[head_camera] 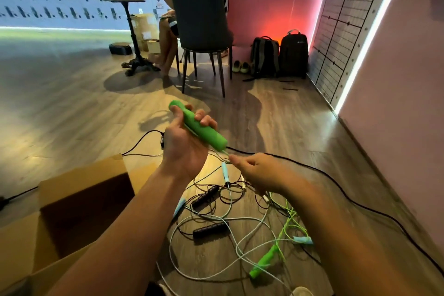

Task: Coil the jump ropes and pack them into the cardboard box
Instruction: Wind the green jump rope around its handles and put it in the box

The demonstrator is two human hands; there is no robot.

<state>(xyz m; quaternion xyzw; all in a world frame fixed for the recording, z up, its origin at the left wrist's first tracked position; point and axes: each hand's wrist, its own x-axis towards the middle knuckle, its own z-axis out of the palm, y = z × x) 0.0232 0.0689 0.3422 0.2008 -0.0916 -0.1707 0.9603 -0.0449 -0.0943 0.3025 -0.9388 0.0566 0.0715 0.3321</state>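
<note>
wood floor [72, 108] takes up most of the view, w/ the open cardboard box [79, 175] at lower left, flaps out, inside in shadow so can't tell what's in it. just right of the box, on the floor btw the forearms, lies the tangle of jump ropes [235, 221]: black, whitish & green cords crossing, w/ black handles [210, 229], pale blue handles [303, 239] & a second green handle [264, 262] in it. none of it looks coiled. above the pile the left hand [183, 144] is palm-up, fingers & thumb curled round a green handle [199, 127] held on a slant, lower end toward the right hand [262, 173]. right hand's fingers are bunched, tips apparently pinching the thin green cord [225, 154] right where it leaves the handle; it's thin & blurred there. so the step looks like the start of coiling the green rope: one handle up, rest of the cord down in the pile. next move prob needs the right hand to draw cord out & loop it at the handle, teasing it free so the other cords don't drag along, then bring in the other green handle.
</note>
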